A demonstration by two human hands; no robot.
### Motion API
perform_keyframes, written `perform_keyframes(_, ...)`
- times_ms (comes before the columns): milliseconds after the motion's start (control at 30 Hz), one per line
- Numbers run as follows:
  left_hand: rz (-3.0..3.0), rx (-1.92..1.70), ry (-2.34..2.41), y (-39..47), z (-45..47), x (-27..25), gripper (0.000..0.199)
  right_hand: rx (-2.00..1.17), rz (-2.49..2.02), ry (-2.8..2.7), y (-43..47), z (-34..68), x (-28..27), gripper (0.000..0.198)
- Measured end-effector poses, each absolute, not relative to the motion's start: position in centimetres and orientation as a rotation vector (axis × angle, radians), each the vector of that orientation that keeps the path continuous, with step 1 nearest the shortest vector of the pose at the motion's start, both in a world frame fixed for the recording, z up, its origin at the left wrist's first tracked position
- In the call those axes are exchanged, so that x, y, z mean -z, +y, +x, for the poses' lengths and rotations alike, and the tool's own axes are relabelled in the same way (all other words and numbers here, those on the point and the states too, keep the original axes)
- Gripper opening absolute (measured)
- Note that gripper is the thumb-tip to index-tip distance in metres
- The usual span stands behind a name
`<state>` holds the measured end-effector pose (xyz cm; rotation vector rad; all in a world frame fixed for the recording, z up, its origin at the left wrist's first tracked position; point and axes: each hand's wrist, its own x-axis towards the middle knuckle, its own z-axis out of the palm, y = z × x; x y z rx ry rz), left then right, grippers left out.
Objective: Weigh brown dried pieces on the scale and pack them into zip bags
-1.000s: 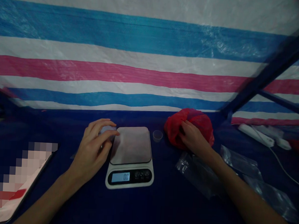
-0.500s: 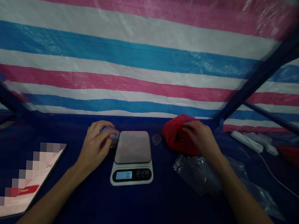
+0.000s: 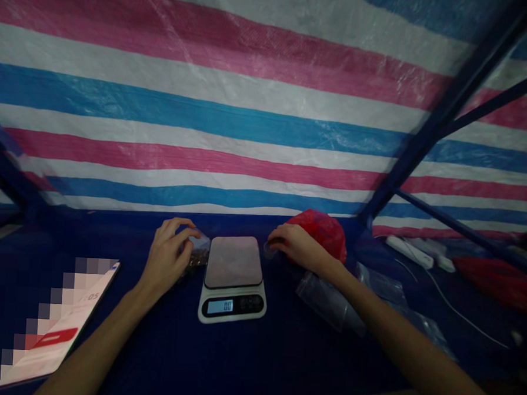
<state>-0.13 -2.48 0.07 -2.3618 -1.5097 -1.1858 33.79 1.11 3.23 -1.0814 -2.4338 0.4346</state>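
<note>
A digital kitchen scale [image 3: 234, 264] sits in the middle of the blue table, its display reading 0.0. Left of it, my left hand [image 3: 170, 251] has its fingers curled at the top of a clear plastic bag [image 3: 202, 252] with small brownish pieces inside. My right hand [image 3: 300, 246] reaches in from the right, fingertips pinched over a small clear cup [image 3: 269, 251]. Something dark shows at those fingertips, too small to name. A red plastic bag [image 3: 326, 227] lies just behind the right hand, partly covered by it.
Clear plastic bags [image 3: 329, 301] lie under and beside my right forearm. Farther right are a white power strip [image 3: 408, 252], a cable and another red item [image 3: 497, 280]. A lit tablet-like screen [image 3: 57, 334] lies at left. A striped sheet [image 3: 232, 113] and blue frame bars stand behind.
My right hand has moved left from the red bag's opening to the small cup. The left hand stays by its bag, whose brownish contents show more. The camera view has shifted slightly.
</note>
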Motion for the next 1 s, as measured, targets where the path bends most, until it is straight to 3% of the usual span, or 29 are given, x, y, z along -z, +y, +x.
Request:
perform_keyframes(600,-2.364,1.175,-1.451,-2.5,-0.2,-0.2,0.024,-0.508,-1.107,-2.634,2.3,32.8,-4.7,0.014)
perform_keyframes(867,-2.357,1.172,-1.435,-2.4,-0.2,0.0,0.025,-0.616,-1.112,-2.486,2.4,33.1,-4.1,0.019)
perform_keyframes(1000,-2.352,1.15,-1.454,-2.4,-0.3,0.0,0.026,-0.498,-1.061,-2.369,2.4,33.5,-4.0,0.019)
